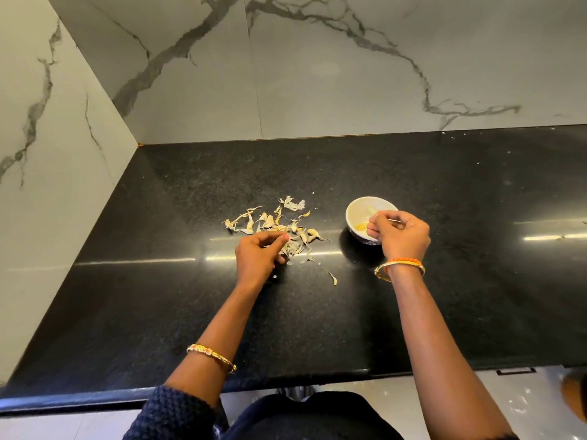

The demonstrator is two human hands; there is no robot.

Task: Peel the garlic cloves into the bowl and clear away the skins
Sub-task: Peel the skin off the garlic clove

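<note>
Over the bowl [359, 211] right hand [401, 235] curls, contents unclear; left hand [259, 255] pinches skins [279, 223], light flakes could scatter across table [444, 296].

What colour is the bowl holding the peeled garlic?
White inside; the bowl shows a dark pattern low on its outer wall. Head view, the only one.

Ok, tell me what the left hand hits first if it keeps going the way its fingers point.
The left hand points right and away, so it would probably meet the garlic skins at its fingers first.
</note>
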